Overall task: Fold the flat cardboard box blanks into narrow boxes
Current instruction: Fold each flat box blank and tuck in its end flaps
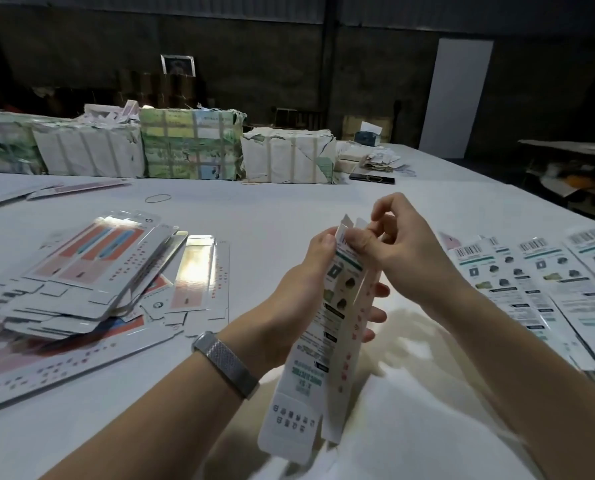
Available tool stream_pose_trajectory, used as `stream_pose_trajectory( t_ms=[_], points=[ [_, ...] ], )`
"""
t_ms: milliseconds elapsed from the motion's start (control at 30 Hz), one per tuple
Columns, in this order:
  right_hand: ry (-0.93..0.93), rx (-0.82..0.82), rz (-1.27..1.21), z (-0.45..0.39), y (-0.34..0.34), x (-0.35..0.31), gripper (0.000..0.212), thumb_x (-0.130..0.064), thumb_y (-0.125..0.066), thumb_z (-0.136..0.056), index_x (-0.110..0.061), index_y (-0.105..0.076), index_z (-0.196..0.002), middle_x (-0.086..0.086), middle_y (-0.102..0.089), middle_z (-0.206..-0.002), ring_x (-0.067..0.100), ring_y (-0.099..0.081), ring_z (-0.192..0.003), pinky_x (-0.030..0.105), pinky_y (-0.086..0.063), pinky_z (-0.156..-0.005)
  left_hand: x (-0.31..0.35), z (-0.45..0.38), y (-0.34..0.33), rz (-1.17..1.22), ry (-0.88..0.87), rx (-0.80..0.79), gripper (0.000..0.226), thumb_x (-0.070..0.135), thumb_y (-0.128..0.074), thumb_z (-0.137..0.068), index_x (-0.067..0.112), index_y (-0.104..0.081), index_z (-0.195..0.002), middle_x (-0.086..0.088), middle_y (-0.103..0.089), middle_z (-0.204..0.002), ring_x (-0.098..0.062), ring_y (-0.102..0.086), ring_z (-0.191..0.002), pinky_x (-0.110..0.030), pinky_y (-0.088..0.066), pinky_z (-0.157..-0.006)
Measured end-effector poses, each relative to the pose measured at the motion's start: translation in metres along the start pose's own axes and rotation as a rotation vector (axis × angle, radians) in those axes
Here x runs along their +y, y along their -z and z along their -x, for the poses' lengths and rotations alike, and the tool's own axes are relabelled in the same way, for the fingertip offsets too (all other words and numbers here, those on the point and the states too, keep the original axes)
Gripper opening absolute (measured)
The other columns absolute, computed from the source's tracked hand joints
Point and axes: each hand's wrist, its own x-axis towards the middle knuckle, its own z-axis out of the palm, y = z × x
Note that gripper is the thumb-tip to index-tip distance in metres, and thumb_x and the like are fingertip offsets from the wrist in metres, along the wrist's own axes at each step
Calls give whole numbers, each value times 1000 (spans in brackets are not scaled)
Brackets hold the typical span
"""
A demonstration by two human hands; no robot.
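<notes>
A: Fingers status?

B: Left hand [310, 271] fingers wrap the upper half of the narrow box [327, 341], thumb on its printed face. Right hand [393, 244] fingers [358, 241] pinch the end flaps [349, 223] at the top.

A: Box location?

B: Held upright above the worktop [254, 209], near its front edge, tilted slightly, lower end flap open. Flat blanks [92, 265] are piled toward the left edge; printed blanks [548, 282] lie in a row toward the right edge. Wrapped bundles [192, 143] line the far edge.
</notes>
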Motion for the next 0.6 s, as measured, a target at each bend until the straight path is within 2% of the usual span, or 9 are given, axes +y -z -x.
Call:
stream_pose_trajectory(
  t_ms=[67,100,133,200,267,367,433,500,600],
  points=[
    [-4,-31,-31,-3,7,-5,25,-22,-67,-93,-22,-42,-90,5,-52,-79,12,-62,-62,33,-54,-53,-3,-3,-1,-54,-128,25,49,36,-19,-110,10,-35,-149,-8,-73,-72,-24,-72,-65,-36,-57,-55],
    [8,-40,-39,-5,10,-7,25,-18,-66,-93,-21,-42,-89,8,-52,-80,24,-62,-68,35,-56,-58,-3,-7,-2,-48,-164,26,49,31,-18,-110,8,-31,-151,-10,-71,-73,-28,-71,-65,-42,-56,-56],
    [25,-49,-47,-6,13,-8,25,-16,-66,-93,-20,-42,-88,12,-52,-81,35,-62,-75,38,-58,-62,-1,-11,-4,-42,-146,31,47,34,-19,-111,18,-25,-154,-13,-71,-79,-32,-71,-68,-45,-56,-57],
    [56,-68,-62,-5,14,-9,26,-13,-66,-93,-20,-42,-87,20,-52,-81,44,-60,-84,47,-58,-67,3,-12,-10,-41,-35,70,38,50,-24,-108,55,-22,-145,-9,-74,-90,-30,-75,-76,-37,-59,-58],
    [93,-54,-42,-2,11,-7,25,-12,-68,-92,-22,-45,-88,22,-52,-82,39,-60,-78,46,-58,-67,1,-1,-10,-22,-22,82,37,54,-28,-106,62,-23,-142,-5,-75,-94,-25,-76,-77,-31,-59,-59],
    [134,66,-44,2,4,-1,26,-13,-70,-90,-31,-52,-97,1,-58,-89,16,-55,-79,28,-53,-69,1,-3,-7,-13,-90,154,35,49,-29,-108,53,-30,-142,-5,-74,-92,-25,-75,-75,-31,-59,-59],
    [105,134,-102,4,-1,4,35,-14,-70,-91,-41,-53,-105,-8,-59,-103,11,-58,-87,26,-51,-74,1,-3,-6,28,-131,214,32,45,-28,-109,47,-38,-139,-8,-74,-93,-26,-74,-75,-32,-59,-61],
    [80,131,-135,7,-8,7,42,-12,-67,-92,-46,-54,-112,-11,-58,-110,9,-60,-93,26,-53,-77,-1,-1,-4,99,-172,247,30,41,-28,-110,43,-43,-135,-11,-73,-95,-27,-73,-75,-33,-58,-61],
    [42,17,-307,10,-15,6,38,-10,-58,-96,-40,-58,-119,-6,-62,-117,20,-66,-101,28,-57,-75,-3,0,-4,134,-189,266,27,41,-29,-109,43,-46,-130,-12,-72,-94,-26,-72,-74,-33,-59,-62]
  ],
)
